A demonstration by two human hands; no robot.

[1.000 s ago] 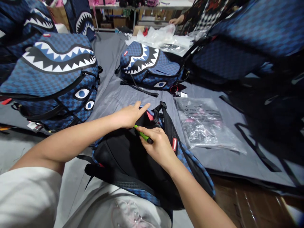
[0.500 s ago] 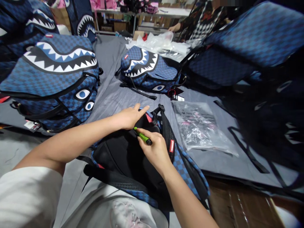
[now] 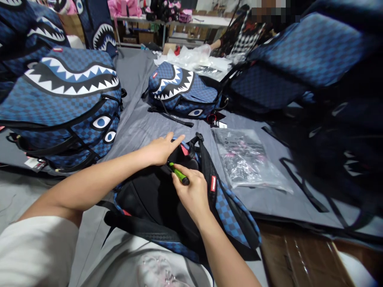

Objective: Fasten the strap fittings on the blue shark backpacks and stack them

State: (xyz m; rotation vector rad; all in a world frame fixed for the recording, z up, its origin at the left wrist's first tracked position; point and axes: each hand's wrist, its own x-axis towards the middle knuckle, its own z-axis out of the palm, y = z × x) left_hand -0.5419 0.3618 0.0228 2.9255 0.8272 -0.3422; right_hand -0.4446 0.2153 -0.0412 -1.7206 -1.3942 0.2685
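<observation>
A black-backed backpack with blue checked sides lies across my lap and against the table edge, its back panel and straps facing up. My left hand rests on its top part, thumb and forefinger spread apart; the other fingers are partly hidden. Closed round a slim green pen-like tool with a black end is my right hand. The tool's front end points at the black fabric just beside my left hand, and its exact kind is unclear. A red label shows on the backpack's right strap.
A large shark-mouth backpack stands at the left, a smaller one ahead. Another checked bag leans at the right. A plastic-wrapped packet lies on the grey cloth. Across the table, a person's hand touches clear plastic.
The view has shifted slightly, and the right hand with the green tool has turned a little and sits slightly lower. The left hand keeps its place on the backpack.
</observation>
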